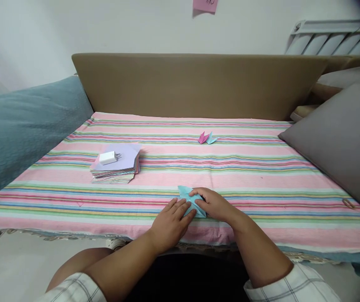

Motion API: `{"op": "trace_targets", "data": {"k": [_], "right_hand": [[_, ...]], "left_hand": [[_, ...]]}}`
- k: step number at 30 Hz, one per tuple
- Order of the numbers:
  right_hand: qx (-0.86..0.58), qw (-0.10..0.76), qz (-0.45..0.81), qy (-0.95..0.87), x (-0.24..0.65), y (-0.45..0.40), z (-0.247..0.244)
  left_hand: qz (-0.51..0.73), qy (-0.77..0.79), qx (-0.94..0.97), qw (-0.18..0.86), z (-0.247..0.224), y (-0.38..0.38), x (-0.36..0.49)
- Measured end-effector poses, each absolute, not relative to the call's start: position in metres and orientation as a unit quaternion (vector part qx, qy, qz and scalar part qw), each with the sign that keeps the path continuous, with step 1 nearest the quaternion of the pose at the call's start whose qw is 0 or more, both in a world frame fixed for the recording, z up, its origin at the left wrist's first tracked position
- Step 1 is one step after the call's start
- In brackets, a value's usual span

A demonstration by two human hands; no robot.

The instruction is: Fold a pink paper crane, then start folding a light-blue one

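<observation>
Head view, and both hands meet on one small blue paper (200, 210), lying on the striped cloth (243, 170) near its front edge, just ahead of the person. Left hand (171, 224) first: it comes in from eight o'clock, palm down, back of the hand up, long fingers stretched and slightly apart, aimed at one o'clock. Its fingertips and thumb rest over the paper's near left part. Now the right hand (216, 203), in from four o'clock, wrist bent inward. Index and thumb point to nine, a gap between their tips, both on top of the paper; the rest of those fingers tuck out of sight, so whether they clamp anything I cannot tell. The paper's upper left corner pokes out free toward eleven.

Out at ten o'clock from the paper sits a stack (132, 152) of sheets, a white charger (108, 157) on top. Between twelve and one, two little folded pieces stand close together, pink (203, 138) and blue (211, 139). At three, a small ring (348, 204) near the grey pillow (340, 142).
</observation>
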State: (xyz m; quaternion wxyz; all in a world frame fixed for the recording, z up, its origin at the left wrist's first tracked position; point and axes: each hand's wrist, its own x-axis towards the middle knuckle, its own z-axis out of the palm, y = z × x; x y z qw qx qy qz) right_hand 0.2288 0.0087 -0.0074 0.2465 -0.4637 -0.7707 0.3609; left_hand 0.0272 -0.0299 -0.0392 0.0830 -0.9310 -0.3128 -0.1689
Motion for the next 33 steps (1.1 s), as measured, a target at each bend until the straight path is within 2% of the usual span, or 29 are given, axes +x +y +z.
{"op": "trace_targets", "data": {"k": [17, 33], "right_hand": [[-0.468, 0.246, 0.360, -0.769, 0.228, 0.009, -0.007], [-0.465, 0.247, 0.352, -0.774, 0.228, 0.009, -0.010]], "left_hand": [[-0.105, -0.350, -0.923, 0.118, -0.043, -0.043, 0.035], [-0.111, -0.387, -0.908, 0.115, -0.043, -0.052, 0.046]]}}
